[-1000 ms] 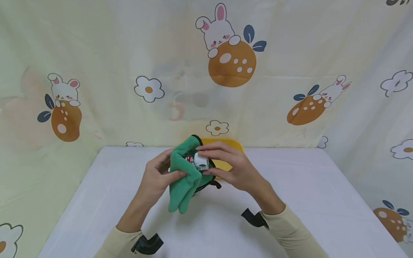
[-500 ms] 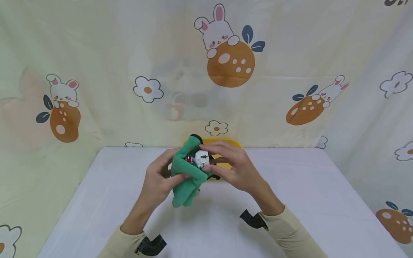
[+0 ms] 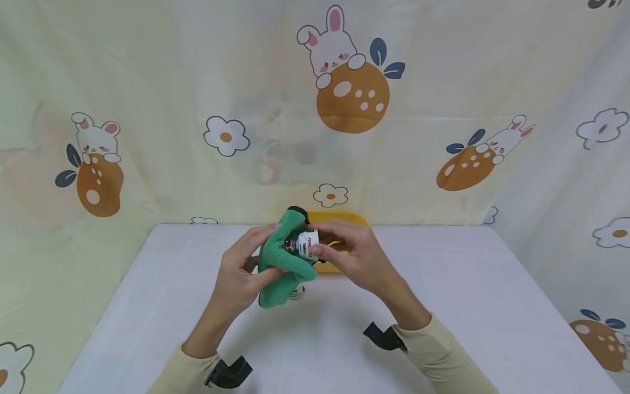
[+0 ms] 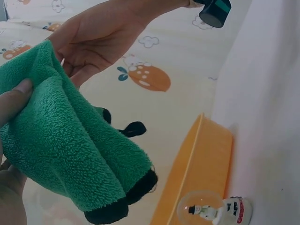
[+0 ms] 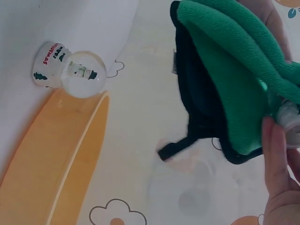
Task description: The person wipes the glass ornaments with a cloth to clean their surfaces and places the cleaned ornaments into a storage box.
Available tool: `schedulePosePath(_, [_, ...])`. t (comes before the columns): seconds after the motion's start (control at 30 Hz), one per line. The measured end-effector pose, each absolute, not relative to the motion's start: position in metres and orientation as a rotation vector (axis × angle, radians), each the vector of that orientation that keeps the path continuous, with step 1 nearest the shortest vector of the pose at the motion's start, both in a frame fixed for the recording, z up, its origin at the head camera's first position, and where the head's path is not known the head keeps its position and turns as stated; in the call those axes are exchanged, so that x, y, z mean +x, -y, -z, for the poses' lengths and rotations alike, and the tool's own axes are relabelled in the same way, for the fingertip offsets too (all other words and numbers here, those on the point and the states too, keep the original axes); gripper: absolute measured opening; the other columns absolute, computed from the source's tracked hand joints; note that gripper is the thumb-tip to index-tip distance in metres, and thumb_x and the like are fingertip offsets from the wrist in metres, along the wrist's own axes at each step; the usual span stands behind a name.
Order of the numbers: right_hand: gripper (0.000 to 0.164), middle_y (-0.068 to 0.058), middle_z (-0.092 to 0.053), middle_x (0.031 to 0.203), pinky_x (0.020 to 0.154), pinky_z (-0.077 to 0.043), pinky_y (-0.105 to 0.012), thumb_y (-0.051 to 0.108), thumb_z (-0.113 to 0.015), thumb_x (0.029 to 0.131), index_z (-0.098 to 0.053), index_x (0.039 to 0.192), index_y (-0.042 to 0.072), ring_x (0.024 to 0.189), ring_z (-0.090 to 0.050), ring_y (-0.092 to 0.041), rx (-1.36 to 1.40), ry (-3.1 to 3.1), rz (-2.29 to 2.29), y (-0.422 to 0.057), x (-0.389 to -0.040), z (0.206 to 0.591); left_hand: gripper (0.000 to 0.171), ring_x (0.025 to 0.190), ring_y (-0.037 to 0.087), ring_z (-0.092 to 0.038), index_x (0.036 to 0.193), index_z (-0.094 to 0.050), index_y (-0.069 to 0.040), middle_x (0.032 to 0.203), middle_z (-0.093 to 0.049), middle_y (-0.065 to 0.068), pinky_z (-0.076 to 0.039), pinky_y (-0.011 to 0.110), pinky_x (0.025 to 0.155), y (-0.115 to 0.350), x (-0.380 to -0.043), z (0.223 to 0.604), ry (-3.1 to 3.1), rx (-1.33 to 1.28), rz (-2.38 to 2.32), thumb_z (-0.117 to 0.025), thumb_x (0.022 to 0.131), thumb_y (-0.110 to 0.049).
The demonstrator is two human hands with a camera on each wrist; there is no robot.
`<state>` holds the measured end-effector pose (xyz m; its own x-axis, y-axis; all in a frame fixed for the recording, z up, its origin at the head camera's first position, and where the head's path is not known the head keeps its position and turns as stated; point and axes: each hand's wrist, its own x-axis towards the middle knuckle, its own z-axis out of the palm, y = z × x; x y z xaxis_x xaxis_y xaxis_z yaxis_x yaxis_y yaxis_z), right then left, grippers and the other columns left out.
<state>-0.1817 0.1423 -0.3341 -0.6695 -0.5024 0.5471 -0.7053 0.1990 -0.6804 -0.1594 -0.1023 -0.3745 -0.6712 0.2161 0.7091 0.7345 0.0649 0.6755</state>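
Note:
A green cloth with black trim is bunched in my left hand, thumb on its front fold. The cloth wraps round a snow globe, whose white base with red and black lettering sticks out to the right; its dome is mostly hidden in the folds. My right hand grips that base with thumb and fingers. In the right wrist view, part of the held globe shows at the right edge beside my fingers. The cloth's black loop dangles in the left wrist view.
Behind the hands stands a yellow plastic basin on the white-covered table. A second snow globe, with a snowman inside, stands upright next to the basin; the cloth partly hides it in the head view. A patterned curtain hangs behind.
The held globe's base has turned, from a printed tree to lettering facing up. The cloth's hanging end has risen, uncovering part of the second globe. Both hands stay in nearly the same place.

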Motion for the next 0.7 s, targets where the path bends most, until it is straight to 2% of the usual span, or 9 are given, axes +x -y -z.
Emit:
schedulePosePath(0.27, [0.042, -0.006, -0.065, 0.129, 0.088, -0.060, -0.031, 0.012, -0.069, 0.098, -0.062, 0.139, 0.008, 0.107, -0.068, -0.019, 1.121, 2.393, -1.664, -0.1438, -0.1776, 0.3275, 0.068, 0.123, 0.019, -0.059, 0.141, -0.057, -0.004, 0.135, -0.060, 0.014, -0.062, 0.034, 0.083, 0.1072, -0.1608, 0.3734, 1.967, -0.912, 1.629, -0.079, 0.079, 0.015])
schedulePosePath(0.47, [0.043, -0.006, -0.062, 0.131, 0.091, -0.060, -0.035, 0.007, -0.072, 0.095, -0.064, 0.137, 0.009, 0.114, -0.064, -0.023, 1.199, 2.332, -1.747, -0.1442, -0.1787, 0.3265, 0.068, 0.126, 0.026, -0.058, 0.141, -0.056, -0.003, 0.135, -0.059, 0.012, -0.061, 0.040, 0.086, 0.1060, -0.1601, 0.3734, 1.931, -0.919, 1.761, -0.076, 0.080, 0.017])
schedulePosePath(0.7, [0.047, -0.005, -0.062, 0.133, 0.091, -0.060, -0.036, 0.003, -0.074, 0.091, -0.064, 0.137, 0.009, 0.116, -0.064, -0.022, 1.254, 2.255, -1.685, -0.1428, -0.1786, 0.3280, 0.063, 0.120, 0.026, -0.062, 0.140, -0.057, -0.005, 0.132, -0.062, 0.011, -0.060, 0.039, 0.089, 0.1060, -0.1591, 0.3729, 1.931, -0.856, 1.862, -0.075, 0.083, 0.014])
